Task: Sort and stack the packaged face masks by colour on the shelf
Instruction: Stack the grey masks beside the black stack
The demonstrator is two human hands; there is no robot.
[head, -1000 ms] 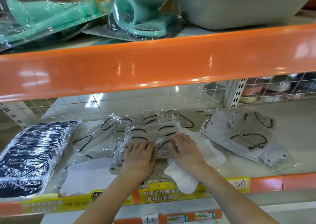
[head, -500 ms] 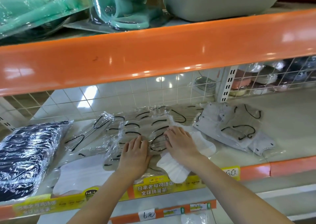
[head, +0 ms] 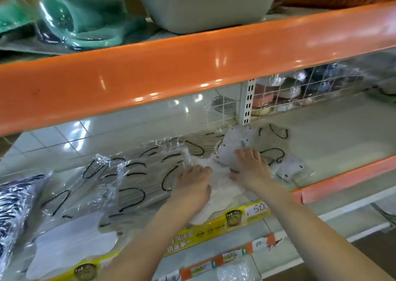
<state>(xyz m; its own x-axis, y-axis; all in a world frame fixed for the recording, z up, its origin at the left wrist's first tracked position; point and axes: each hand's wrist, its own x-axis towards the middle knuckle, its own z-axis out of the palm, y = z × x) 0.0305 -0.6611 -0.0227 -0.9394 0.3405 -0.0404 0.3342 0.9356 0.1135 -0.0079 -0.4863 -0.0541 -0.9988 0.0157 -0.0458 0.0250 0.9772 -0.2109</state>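
Packaged face masks lie on the lower shelf (head: 334,130). My left hand (head: 192,186) is curled on a white mask packet (head: 222,188) near the front edge. My right hand (head: 250,169) lies flat with spread fingers on a grey mask packet (head: 229,148), its thumb on the white one. Beige masks with black ear loops (head: 132,184) are piled in clear wrap to the left of my hands. More beige and grey packets (head: 276,145) lie just beyond my right hand, and a small grey one (head: 289,169) beside it. Another white pack (head: 72,244) sits front left.
A navy mask bundle (head: 12,205) lies at the far left. The orange beam (head: 192,70) of the shelf above overhangs closely. A wire grid (head: 285,96) and an upright post (head: 246,103) close the back. Yellow price strips (head: 235,218) run along the front lip.
Both hands have shifted right: the left one left the beige pile for the white packet, the right one left the white packet for the grey one. The view has swung right too.
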